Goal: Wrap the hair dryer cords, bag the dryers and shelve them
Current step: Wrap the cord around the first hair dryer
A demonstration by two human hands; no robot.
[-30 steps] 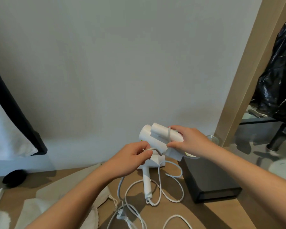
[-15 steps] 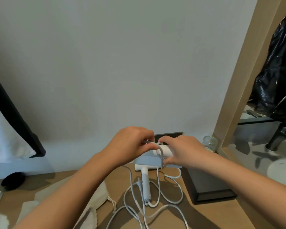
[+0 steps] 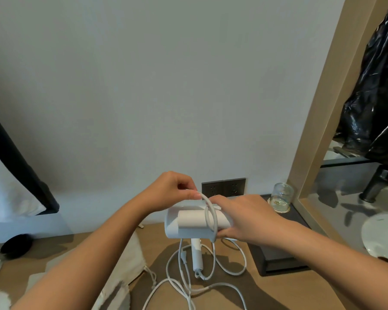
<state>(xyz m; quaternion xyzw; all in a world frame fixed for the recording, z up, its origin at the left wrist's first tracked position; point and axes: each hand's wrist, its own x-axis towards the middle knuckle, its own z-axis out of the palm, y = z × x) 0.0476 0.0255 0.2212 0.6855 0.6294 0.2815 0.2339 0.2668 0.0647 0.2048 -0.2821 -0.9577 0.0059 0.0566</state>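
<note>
The hair dryer [image 3: 188, 223] is matt white plastic, its cord [image 3: 213, 217] smooth. Beyond the right hand [image 3: 248, 218], a glossy glass jar [image 3: 281, 195].

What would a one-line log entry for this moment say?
step: cord wrap | left hand: pinches cord | right hand: grips hair dryer | cord: looped around hair dryer, rest trails to table

Bare forearms [image 3: 94, 249], left grip [image 3: 173, 192], right grip [image 3: 244, 218]

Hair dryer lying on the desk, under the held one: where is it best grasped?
By the handle, from above on the near side, probably: it lies flat and points toward the person, while its head is hidden behind the held dryer.
</note>
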